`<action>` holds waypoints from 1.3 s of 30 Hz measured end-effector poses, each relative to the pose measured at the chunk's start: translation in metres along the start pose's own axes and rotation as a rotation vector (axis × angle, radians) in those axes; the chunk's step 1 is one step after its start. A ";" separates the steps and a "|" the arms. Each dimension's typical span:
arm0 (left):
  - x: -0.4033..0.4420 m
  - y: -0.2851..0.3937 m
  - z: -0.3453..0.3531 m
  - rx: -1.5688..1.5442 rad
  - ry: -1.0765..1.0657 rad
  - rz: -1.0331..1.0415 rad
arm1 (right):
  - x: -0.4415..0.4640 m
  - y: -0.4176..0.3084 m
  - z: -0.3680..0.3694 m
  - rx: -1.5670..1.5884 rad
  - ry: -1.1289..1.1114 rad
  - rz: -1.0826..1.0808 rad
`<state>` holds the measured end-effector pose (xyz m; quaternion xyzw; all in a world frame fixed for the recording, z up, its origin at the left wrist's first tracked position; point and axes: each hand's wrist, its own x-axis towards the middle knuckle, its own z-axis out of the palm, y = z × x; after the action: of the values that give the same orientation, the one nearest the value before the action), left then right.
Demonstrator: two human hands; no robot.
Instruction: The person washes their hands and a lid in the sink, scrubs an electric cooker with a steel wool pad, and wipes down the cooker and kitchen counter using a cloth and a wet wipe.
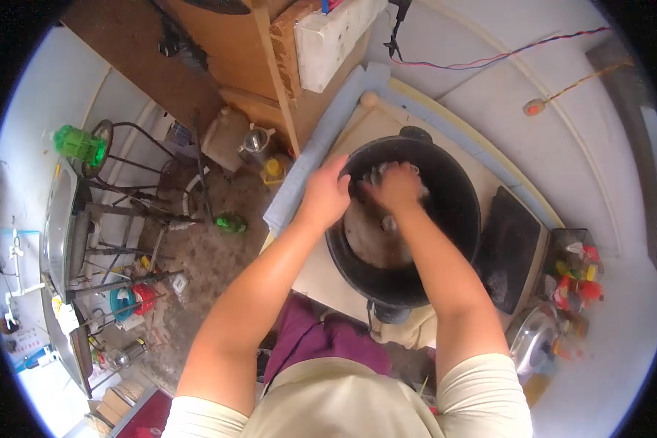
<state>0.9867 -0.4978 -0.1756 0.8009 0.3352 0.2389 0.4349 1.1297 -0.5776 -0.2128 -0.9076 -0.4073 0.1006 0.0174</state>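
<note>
A large black wok (456, 212) sits on a light countertop, with murky brownish liquid (372, 237) in its bottom. My left hand (327, 191) is at the wok's left rim, its fingers and thumb closed around the edge. Inside the wok, against the far wall, my right hand (398, 188) presses down on a grey, crumpled wad (415, 169). Most of the wad is hidden under my fingers, so I cannot tell whether it is a cloth or a scrubber. Two stubby handles stick out at the wok's far and near ends.
A dark flat panel (509, 248) lies right of the wok, near a wire basket (571, 241) and a shiny metal lid (534, 337). A blue-grey ledge (310, 164) borders the counter. On the floor at left are a metal kettle (256, 140) and a green bottle (231, 223).
</note>
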 end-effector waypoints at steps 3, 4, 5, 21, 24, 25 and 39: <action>0.003 0.001 -0.001 -0.011 -0.020 -0.029 | 0.009 -0.007 0.009 -0.028 0.027 0.043; 0.003 0.001 -0.001 0.002 -0.007 -0.006 | 0.014 -0.005 0.019 -0.001 0.053 0.048; 0.002 0.001 -0.001 0.014 0.005 0.016 | 0.016 -0.003 0.027 0.025 0.076 0.053; 0.001 -0.001 -0.001 -0.022 0.001 0.020 | -0.004 0.011 0.024 -0.077 0.184 -0.177; 0.000 0.001 -0.003 0.004 -0.004 0.012 | 0.012 -0.004 0.045 -0.119 0.028 -0.108; 0.000 0.004 -0.004 0.024 -0.016 -0.011 | 0.010 -0.005 0.048 -0.117 0.019 -0.145; 0.004 0.002 -0.002 -0.012 -0.020 -0.009 | -0.066 -0.015 -0.021 0.223 -0.365 -0.861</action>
<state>0.9885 -0.4948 -0.1721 0.7990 0.3330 0.2307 0.4444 1.0799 -0.6158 -0.1791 -0.6165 -0.7292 0.2852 0.0829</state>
